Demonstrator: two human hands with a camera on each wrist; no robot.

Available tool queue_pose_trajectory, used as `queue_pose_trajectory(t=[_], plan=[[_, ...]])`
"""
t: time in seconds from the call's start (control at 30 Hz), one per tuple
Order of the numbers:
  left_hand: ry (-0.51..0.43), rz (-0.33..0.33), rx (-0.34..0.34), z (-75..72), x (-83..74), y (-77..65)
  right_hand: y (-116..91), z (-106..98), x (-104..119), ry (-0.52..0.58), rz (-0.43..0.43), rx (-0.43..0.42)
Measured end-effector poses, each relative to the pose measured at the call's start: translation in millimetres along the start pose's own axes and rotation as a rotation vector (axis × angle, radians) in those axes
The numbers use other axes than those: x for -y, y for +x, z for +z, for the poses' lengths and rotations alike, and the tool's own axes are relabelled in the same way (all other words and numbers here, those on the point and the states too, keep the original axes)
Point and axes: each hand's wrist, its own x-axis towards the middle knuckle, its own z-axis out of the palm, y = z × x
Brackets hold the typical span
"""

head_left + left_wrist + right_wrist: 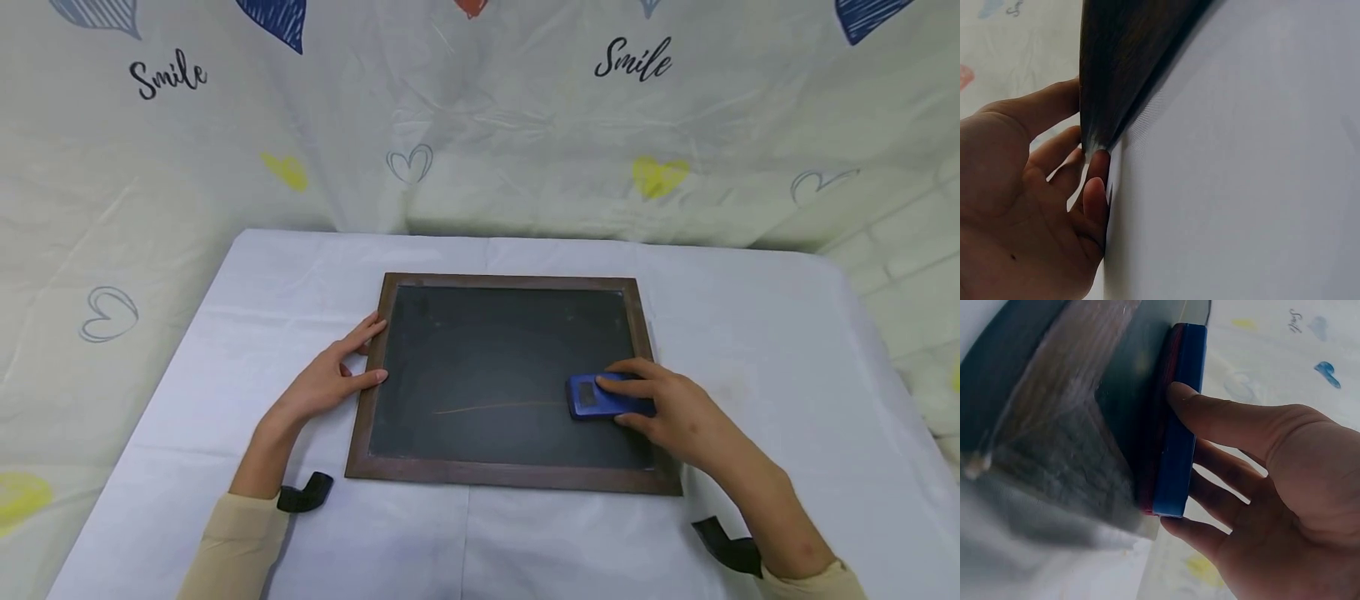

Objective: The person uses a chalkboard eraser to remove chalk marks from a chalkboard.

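A chalkboard (480, 350) in a brown wooden frame lies flat on the table. My left hand (322, 379) holds the left side of its frame: the thumb and a fingertip lie on top, and other fingers curl at the outer edge (1104, 81). Over the board's right part, my right hand (667, 408) grips a blue eraser (592, 396), thumb on one long side and fingers on the other. Its reddish underside (1169, 394) faces the board in the right wrist view. A thin orange line (495, 407) runs across the board to the eraser's left end.
A white cloth (405, 542) covers the table around the board. Behind stands a pale curtain (510, 117) printed with hearts and the word Smile. Black straps (303, 493) show at both sleeve cuffs.
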Motion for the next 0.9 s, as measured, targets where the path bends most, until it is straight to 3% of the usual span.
queue_pose_trajectory(t=[0.9], plan=[[-0.011,0.006,0.000,1.4,2.4,1.4,37.7,21.2,28.9,0.060,-0.204,0.047]])
